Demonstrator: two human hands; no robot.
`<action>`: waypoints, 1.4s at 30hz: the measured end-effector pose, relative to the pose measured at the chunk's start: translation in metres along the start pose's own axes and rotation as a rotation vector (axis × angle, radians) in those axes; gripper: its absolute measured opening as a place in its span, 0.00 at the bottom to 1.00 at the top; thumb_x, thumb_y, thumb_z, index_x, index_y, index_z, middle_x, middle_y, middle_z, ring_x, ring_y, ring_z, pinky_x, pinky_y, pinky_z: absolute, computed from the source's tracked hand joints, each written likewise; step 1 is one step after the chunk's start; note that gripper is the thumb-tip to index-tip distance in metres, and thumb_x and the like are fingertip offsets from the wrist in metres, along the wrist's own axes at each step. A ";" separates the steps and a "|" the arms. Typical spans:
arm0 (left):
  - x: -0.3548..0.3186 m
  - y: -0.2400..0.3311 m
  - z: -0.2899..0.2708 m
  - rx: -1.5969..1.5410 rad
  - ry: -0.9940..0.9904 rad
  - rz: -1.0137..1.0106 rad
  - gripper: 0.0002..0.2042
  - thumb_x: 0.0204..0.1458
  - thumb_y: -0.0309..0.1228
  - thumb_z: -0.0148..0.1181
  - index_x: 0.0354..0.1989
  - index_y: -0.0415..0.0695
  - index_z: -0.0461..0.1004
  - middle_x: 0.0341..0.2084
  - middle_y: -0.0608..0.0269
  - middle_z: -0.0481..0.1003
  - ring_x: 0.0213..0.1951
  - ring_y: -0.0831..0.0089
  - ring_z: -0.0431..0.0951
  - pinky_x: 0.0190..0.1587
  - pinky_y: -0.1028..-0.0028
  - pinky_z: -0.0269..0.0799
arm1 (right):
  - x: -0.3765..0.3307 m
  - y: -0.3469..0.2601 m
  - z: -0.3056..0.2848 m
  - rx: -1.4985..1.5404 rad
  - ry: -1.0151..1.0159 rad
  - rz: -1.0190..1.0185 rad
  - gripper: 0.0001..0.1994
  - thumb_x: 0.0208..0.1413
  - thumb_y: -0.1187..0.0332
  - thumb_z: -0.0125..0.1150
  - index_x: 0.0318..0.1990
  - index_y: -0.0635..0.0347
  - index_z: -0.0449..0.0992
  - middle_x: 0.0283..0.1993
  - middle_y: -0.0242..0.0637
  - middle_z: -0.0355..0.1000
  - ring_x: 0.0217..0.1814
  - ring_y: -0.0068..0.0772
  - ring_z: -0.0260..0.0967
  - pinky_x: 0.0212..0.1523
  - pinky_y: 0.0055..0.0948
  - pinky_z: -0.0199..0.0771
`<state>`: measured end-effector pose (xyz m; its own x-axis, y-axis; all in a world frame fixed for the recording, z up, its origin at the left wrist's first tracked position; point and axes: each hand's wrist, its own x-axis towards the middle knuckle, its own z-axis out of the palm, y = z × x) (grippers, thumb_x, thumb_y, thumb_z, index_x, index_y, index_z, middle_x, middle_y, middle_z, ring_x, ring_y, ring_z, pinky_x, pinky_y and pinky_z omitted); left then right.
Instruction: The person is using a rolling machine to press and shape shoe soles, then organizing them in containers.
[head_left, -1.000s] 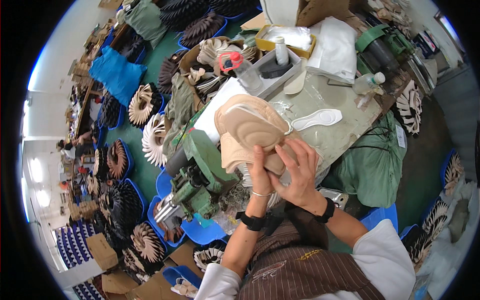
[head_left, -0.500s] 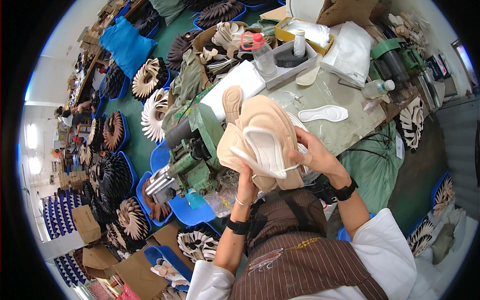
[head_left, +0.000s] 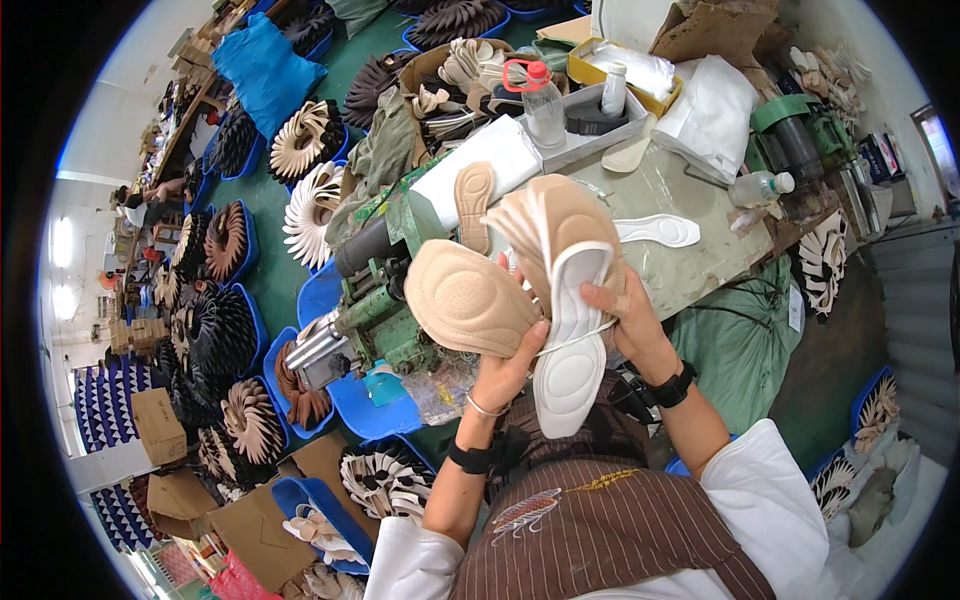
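Above my lap I hold a bundle of padded shoe insoles, spread apart like a fan. My left hand (head_left: 508, 378) is closed around the lower end of several beige insoles (head_left: 462, 295), which lean to the left. My right hand (head_left: 634, 318) grips the other part, with its thumb on a white insole (head_left: 572, 375) at the front. Behind that white one, more beige insoles (head_left: 580, 215) fan upward. A thin pale band (head_left: 582, 342) runs across the white insole, between both hands. Part of my fingers is hidden behind the insoles.
On the worktable (head_left: 700, 270) lie a single white insole (head_left: 660, 231) and a tan insole (head_left: 473, 205). A red-capped bottle (head_left: 543, 110) stands behind them. Green machines (head_left: 400, 330) flank the table. Blue bins (head_left: 250, 250) of insoles fill the floor at left.
The bundle has opened: the beige insoles in my left hand have swung out to the left. The front white insole, bent before, now lies straight and hangs lower.
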<state>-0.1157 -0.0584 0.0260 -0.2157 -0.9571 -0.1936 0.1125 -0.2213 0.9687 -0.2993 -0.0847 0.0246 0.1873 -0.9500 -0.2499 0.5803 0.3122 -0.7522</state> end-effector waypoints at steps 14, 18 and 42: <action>-0.006 -0.002 -0.011 0.340 -0.100 0.044 0.14 0.54 0.26 0.55 0.49 0.38 0.72 0.45 0.56 0.75 0.49 0.65 0.73 0.52 0.69 0.65 | 0.017 -0.006 -0.015 0.078 0.211 -0.118 0.29 0.51 0.71 0.63 0.59 0.64 0.57 0.50 0.38 0.68 0.50 0.28 0.69 0.50 0.28 0.72; 0.001 -0.019 -0.001 0.107 -0.057 -0.054 0.21 0.52 0.27 0.60 0.54 0.34 0.67 0.49 0.55 0.72 0.51 0.67 0.70 0.55 0.69 0.63 | 0.018 -0.002 -0.002 -0.056 0.292 -0.143 0.26 0.51 0.72 0.64 0.57 0.65 0.61 0.49 0.37 0.69 0.49 0.27 0.69 0.51 0.27 0.70; 0.083 -0.127 -0.026 1.001 0.402 -0.145 0.38 0.42 0.48 0.67 0.49 0.23 0.63 0.47 0.31 0.68 0.49 0.47 0.72 0.52 0.61 0.67 | 0.011 -0.035 -0.043 0.318 0.179 0.014 0.27 0.55 0.56 0.61 0.56 0.65 0.65 0.51 0.41 0.71 0.49 0.32 0.72 0.50 0.30 0.73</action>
<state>-0.1227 -0.1151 -0.1168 0.1903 -0.9657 -0.1767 -0.7691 -0.2585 0.5845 -0.3515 -0.1060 0.0226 0.0712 -0.9211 -0.3827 0.8014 0.2812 -0.5279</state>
